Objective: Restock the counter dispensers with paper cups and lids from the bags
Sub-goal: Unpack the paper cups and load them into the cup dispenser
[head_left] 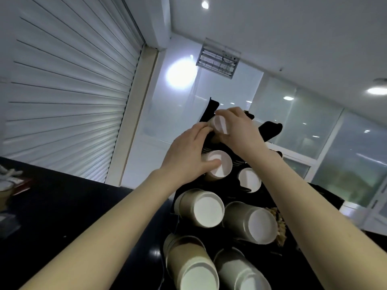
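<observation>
A closed roller shutter (69, 91) fills the left, above the dark desk (62, 206). On the desk stands a black cup dispenser (270, 130) whose slots hold stacks of paper cups lying with their white bases toward the camera, long axes running back into the rack. The left hand (184, 155) rests over the middle-row stack (219, 164), thumb laid across its base, fingers relaxed and reaching toward the top slot. To its right, the right hand (240, 130) has its fingers curled around a small cup stack (219, 123) at the top slot, base facing the camera. Nearer, four larger stacks (207, 208) fill the lower slots. Glass panels (314, 126) lie far right.
</observation>
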Available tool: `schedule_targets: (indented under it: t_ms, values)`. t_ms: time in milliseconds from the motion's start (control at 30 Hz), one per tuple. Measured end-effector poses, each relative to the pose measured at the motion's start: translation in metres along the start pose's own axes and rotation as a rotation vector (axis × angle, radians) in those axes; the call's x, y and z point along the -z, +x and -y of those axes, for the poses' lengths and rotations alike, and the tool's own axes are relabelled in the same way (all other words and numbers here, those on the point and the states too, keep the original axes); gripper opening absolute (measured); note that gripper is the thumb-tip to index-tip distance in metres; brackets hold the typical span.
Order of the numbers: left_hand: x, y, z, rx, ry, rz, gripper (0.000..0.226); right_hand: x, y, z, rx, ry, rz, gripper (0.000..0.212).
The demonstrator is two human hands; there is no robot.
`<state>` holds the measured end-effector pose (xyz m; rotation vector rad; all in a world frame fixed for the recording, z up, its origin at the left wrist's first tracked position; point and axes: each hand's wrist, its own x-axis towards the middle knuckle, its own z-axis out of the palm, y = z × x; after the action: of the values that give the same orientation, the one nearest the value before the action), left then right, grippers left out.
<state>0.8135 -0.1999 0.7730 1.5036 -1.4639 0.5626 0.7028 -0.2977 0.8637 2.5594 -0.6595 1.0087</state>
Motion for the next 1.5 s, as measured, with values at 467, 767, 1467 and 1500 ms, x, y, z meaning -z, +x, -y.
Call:
schedule_targets:
  t_ms: [467, 767, 1467, 1500]
  values:
    - [0.031, -0.052, -0.068, 0.102, 0.01, 0.047, 0.05, 0.067, -0.146, -0.003, 0.008, 0.307, -0.008, 0.032]
    - [0.047, -0.253, -0.152, 0.142, -0.097, -0.032, 0.017, 0.056, -0.361, 0.0, -0.105, 0.636, 0.163, 0.019]
    - [-0.082, -0.46, -0.224, 0.584, 0.117, 0.432, 0.023, 0.001, -0.635, 0.003, -0.504, 0.813, 0.618, 0.036]
    - [-0.077, -0.456, -0.231, 0.588, 0.063, 0.37, 0.024, 0.003, -0.633, 0.002, -0.509, 0.836, 0.59, 0.042]
